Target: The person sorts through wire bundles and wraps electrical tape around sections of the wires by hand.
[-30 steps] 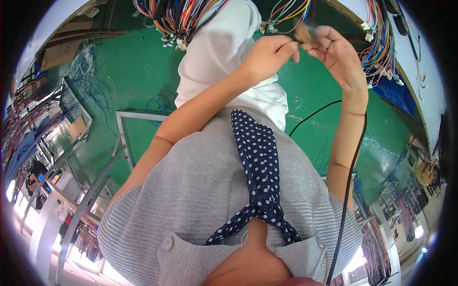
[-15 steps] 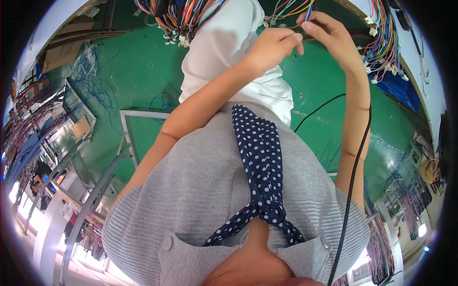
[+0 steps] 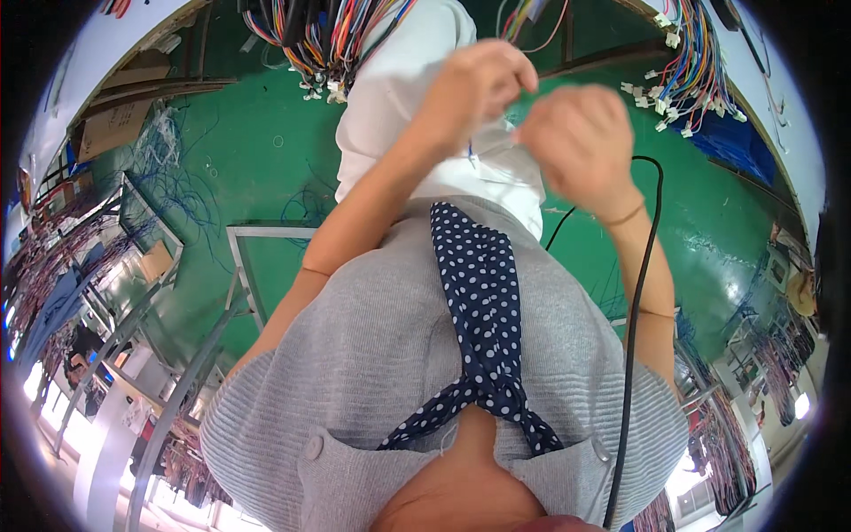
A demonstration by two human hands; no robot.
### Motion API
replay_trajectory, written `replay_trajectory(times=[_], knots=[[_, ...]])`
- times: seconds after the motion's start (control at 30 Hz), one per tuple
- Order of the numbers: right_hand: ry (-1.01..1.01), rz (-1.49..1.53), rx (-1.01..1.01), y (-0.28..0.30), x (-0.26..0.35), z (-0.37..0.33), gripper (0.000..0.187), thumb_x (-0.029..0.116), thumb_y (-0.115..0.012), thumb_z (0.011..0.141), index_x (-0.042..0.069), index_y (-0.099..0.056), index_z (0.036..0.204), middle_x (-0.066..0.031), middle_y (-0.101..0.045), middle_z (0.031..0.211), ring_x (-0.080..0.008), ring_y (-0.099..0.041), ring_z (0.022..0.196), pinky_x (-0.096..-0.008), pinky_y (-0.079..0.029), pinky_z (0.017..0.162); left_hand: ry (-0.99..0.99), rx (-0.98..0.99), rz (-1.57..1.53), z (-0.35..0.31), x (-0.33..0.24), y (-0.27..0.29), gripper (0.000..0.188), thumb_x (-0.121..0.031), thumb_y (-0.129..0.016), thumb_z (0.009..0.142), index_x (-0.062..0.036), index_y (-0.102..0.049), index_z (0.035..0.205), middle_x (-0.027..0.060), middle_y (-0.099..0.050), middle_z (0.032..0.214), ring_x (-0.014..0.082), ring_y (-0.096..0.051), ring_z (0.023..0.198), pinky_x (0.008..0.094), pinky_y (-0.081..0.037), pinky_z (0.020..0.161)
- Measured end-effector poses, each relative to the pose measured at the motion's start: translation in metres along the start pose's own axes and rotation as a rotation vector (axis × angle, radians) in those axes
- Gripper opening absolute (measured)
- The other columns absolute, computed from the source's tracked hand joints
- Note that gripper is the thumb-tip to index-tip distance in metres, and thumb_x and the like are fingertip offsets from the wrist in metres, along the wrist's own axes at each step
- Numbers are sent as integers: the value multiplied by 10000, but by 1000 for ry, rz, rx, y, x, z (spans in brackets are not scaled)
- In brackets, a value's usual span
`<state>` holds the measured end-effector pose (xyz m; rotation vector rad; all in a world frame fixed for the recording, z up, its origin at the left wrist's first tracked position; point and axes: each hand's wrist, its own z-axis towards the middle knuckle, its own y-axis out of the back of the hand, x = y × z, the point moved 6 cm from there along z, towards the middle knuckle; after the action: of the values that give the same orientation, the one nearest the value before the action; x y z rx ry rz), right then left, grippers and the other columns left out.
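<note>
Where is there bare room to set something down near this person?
Mostly green floor: one patch between the white trousers, pale tangle and loose blue wires; another between the right forearm and blue sheet. It is crowded toward the top, with one wire bundle left of the left hand and another beyond the right hand.

Glossy floor (image 3: 266,160), ribbed knit top (image 3: 390,337), plastic-coated wires (image 3: 698,64)

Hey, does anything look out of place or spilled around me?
Yes. On the green floor to your left, loose blue wires lie scattered near a pale tangle. They look like stray scraps, unlike the colored wire bundle gathered ahead of you. No damage stands out.
</note>
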<state>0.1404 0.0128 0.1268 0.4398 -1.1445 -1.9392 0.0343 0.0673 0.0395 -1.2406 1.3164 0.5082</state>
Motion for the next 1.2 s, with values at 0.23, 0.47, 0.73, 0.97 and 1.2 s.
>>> replay_trajectory(times=[0.23, 0.47, 0.73, 0.97, 1.2], knots=[[-768, 517, -301, -40, -74, -36, 158, 187, -606, 916, 44, -674, 916, -57, -597, 1081, -105, -603, 826, -261, -481, 694, -105, -116, 214, -37, -75, 43, 376, -165, -453, 974, -38, -418, 1326, -61, -382, 616, 27, -322, 518, 177, -255, 469], [-904, 1457, -72, -91, -87, -38, 289, 251, -518, 981, -1, -644, 919, -81, -625, 946, -102, -548, 787, -240, -444, 734, -1077, -797, 1455, -56, -98, 59, 309, -94, -560, 850, -34, -535, 1152, 101, -569, 908, 263, -545, 828, 356, -429, 787], [-908, 1655, -207, -79, -32, -15, 291, 214, -518, 975, -44, -641, 920, -104, -653, 921, -122, -577, 809, -243, -464, 757, -11, 24, 244, -66, -2, 22, 259, -275, -514, 960, -34, -598, 1002, -13, -557, 738, 101, -513, 740, 279, -423, 781], [-1083, 1667, 63, -110, -29, -47, 265, 300, -487, 957, 45, -549, 920, -12, -525, 760, -65, -395, 550, -222, -259, 501, 277, -87, 58, -96, 28, 36, 300, -336, -533, 950, -113, -457, 765, -68, -331, 671, 46, -295, 586, 219, -305, 540], [-889, 1742, 431, -128, -9, -14, 270, 157, -606, 870, 39, -542, 1105, -27, -569, 933, -86, -521, 775, -205, -424, 660, 215, -25, 161, -110, 19, 38, 366, -90, -754, 766, -131, -391, 739, -83, -303, 693, 16, -283, 615, 190, -265, 546]])
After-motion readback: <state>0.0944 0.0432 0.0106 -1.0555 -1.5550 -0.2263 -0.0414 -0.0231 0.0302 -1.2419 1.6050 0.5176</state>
